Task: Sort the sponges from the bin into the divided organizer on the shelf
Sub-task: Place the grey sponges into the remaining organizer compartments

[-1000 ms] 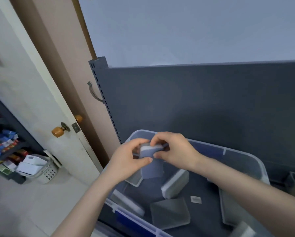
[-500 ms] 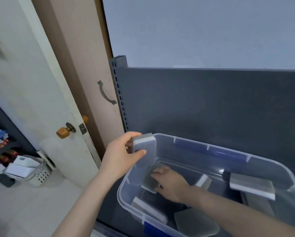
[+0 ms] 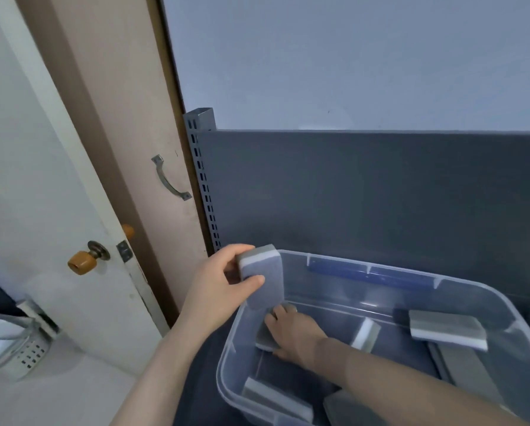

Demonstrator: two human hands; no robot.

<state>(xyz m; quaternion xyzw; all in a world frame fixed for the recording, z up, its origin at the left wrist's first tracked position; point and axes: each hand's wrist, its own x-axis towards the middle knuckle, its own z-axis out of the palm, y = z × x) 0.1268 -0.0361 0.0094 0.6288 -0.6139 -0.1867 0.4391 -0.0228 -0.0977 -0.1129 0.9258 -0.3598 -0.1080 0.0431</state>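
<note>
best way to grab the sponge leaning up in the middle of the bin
Pinch the tilted sponge across its two broad faces near the raised top edge, coming straight down from above. It stands on edge with its white layer facing left, clear of the right hand, so the top is exposed, and the clear bin is open above.

Your left hand (image 3: pixel 217 290) pinches a grey sponge with a white layer (image 3: pixel 261 273) just above the far-left corner of the clear plastic bin (image 3: pixel 478 292), thumb on its near face and fingers curled behind. Your right hand (image 3: pixel 291 332) reaches down inside the bin, its fingers lying on a grey sponge (image 3: pixel 265 338) on the floor at the left end. More sponges sit in the bin: one propped on edge (image 3: pixel 366 335) in the middle, one raised at the right (image 3: pixel 448 329), one at the near-left wall (image 3: pixel 276 398). A dark grey shelf panel (image 3: pixel 365 195) rises behind the bin. Far left, a white door with an orange knob (image 3: pixel 82 262) stands open.
</note>
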